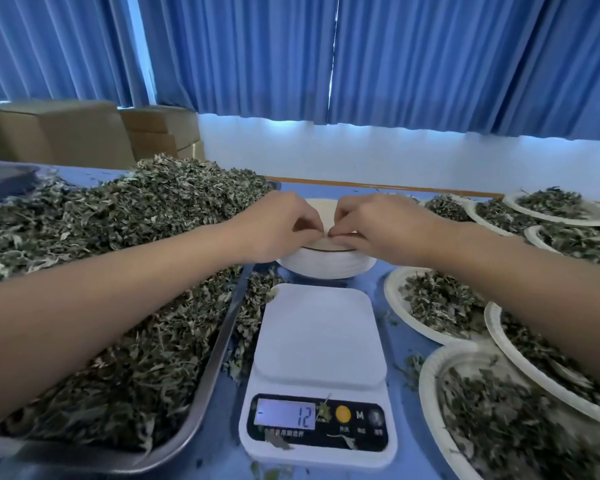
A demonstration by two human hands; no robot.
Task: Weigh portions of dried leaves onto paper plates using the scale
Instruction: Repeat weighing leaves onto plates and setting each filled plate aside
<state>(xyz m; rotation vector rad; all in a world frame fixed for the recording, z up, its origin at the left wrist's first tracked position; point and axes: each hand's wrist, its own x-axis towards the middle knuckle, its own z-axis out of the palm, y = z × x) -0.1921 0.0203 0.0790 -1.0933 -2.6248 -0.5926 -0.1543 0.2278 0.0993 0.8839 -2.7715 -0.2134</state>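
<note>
Head view, frame centre: left hand (278, 226) and right hand (378, 225) are pinching top plate off paper plate stack (326, 266); peel one only, then set on empty scale (317, 336).

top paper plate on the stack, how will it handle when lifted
Probably light and slightly bendy, being thin. The top plate sits nested tight in the stack, so it may cling to the next one; left hand and right hand both pinch its near edge, likely to separate it.

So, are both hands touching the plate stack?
Touching. The head view shows the left hand and right hand with fingertips pinching the top rim of the plate stack.
</note>
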